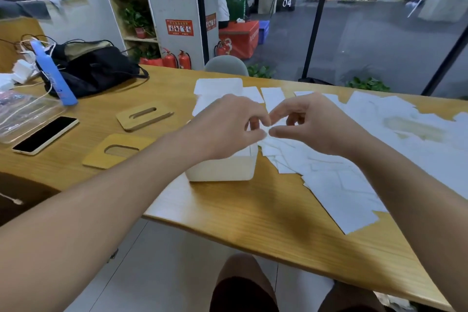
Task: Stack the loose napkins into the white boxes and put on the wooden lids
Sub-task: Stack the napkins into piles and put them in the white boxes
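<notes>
A small white napkin (265, 132) is pinched between the left hand (228, 126) and right hand (311, 124), just above the open white box (222, 167). More flat napkins (342, 177) cover the table (253, 210) on the right. Two wooden lids (144, 114) lie left.

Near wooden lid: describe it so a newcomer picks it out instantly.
On the wooden table, look left of the white box under the hands. Two wooden lids lie flat there; take the near wooden lid, right of the phone. Its slot is a wide oval, while the far lid has a narrow slit.
</notes>
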`<state>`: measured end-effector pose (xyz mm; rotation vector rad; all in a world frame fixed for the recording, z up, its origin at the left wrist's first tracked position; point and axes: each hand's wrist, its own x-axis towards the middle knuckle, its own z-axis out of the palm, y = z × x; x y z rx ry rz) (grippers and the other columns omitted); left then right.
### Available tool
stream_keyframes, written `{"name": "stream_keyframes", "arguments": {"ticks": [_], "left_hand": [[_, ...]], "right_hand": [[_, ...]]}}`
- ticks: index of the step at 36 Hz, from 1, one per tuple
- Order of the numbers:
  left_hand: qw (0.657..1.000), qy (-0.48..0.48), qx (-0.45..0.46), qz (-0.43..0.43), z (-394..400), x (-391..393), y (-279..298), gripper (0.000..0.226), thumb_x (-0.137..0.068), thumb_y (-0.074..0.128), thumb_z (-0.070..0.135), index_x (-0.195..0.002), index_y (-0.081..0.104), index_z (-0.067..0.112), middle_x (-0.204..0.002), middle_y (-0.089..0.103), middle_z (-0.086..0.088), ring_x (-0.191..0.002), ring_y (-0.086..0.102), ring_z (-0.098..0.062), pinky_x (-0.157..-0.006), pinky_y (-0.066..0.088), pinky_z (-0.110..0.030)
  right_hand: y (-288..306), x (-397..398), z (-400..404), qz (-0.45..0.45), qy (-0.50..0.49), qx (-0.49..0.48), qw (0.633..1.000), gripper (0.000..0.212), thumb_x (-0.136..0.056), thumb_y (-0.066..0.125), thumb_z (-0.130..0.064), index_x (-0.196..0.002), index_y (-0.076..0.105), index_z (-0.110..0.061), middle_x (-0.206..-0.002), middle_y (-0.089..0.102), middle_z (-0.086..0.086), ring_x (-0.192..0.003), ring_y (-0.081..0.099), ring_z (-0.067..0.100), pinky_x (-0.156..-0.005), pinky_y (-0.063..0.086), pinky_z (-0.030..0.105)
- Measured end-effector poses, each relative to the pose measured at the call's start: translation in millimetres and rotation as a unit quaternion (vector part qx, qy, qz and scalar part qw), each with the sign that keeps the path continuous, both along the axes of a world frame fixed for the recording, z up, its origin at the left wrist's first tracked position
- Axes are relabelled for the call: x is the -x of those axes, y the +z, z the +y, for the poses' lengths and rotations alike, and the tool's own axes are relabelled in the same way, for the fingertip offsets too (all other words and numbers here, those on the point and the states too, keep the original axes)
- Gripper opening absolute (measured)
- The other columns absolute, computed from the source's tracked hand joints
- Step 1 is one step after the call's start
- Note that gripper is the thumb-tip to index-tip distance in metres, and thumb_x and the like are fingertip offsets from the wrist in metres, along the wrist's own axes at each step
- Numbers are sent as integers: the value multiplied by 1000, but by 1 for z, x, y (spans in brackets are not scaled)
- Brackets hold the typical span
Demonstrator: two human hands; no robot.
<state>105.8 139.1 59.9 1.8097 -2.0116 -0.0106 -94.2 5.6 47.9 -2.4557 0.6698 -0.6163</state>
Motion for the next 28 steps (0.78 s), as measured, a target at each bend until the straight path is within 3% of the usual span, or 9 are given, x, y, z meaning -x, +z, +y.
{"name": "stream_keyframes", "arguments": {"ticks": [7,12,16,19,22,24,28], "left_hand": [[998,-36,-31,41,-35,73,-35,17,-102,71,41,-118,77,37,-95,71,20,-88,65,0,-81,56,-29],[993,-42,-73,79,-56,111,-76,14,-102,72,37,-114,79,35,-93,70,20,-88,65,2,-81,55,-29],[991,-40,-91,88,-59,129,-110,10,-102,70,38,-108,78,41,-99,70,23,-94,65,1,-86,57,-34],[991,-47,-77,96,-54,136,-129,9,-103,69,36,-107,77,39,-101,69,23,-95,63,3,-85,54,-26],[993,-33,-50,102,-45,140,-139,10,-105,68,35,-108,76,39,-102,67,22,-95,61,4,-81,48,-18],[992,-30,-25,119,-41,141,-142,10,-105,69,33,-110,76,37,-102,67,22,-98,61,3,-83,46,-16],[990,-58,-15,128,-30,139,-143,13,-106,68,34,-114,77,38,-111,67,27,-117,57,-1,-96,42,-17]], "right_hand": [[-35,94,-8,-2,-59,-33,998,10,-91,87,-33,-97,80,-36,-97,78,-20,-72,62,10,-64,46,16],[-71,154,-2,12,-108,-67,992,8,-90,87,-36,-90,79,-37,-95,76,-18,-73,58,17,-67,51,30],[-102,180,15,24,-141,-64,988,17,-85,88,-49,-88,76,-38,-92,69,-15,-77,57,5,-67,45,22],[-125,185,34,61,-143,-8,988,24,-83,85,-58,-94,73,-40,-98,62,-18,-86,58,-1,-70,42,18],[-141,188,47,32,-148,-22,988,20,-89,82,-52,-103,76,-39,-105,60,-23,-92,61,-5,-75,46,17],[-144,189,50,6,-154,-30,988,9,-94,80,-45,-100,79,-38,-105,62,-23,-94,63,-1,-79,53,27],[-147,192,50,-8,-138,-25,990,6,-98,78,-29,-97,82,-33,-101,64,-21,-99,63,3,-83,54,33]]}}
